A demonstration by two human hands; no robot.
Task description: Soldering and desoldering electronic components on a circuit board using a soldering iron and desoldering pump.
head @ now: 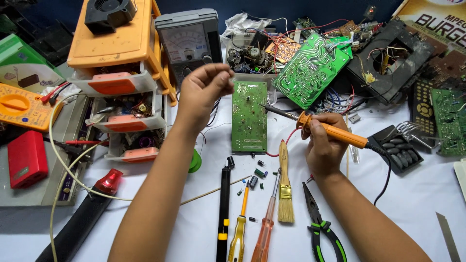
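Two hands are raised over the green circuit board (249,116): soldering iron (330,130) clamped pen-style in right hand (324,145), tip aimed at board; left hand (204,92) fingertips pinched together, content too small to tell.

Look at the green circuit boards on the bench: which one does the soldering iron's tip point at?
The narrow upright board at the centre, beside the iron's tip. The larger tilted board lies behind it, and another sits at the right edge.
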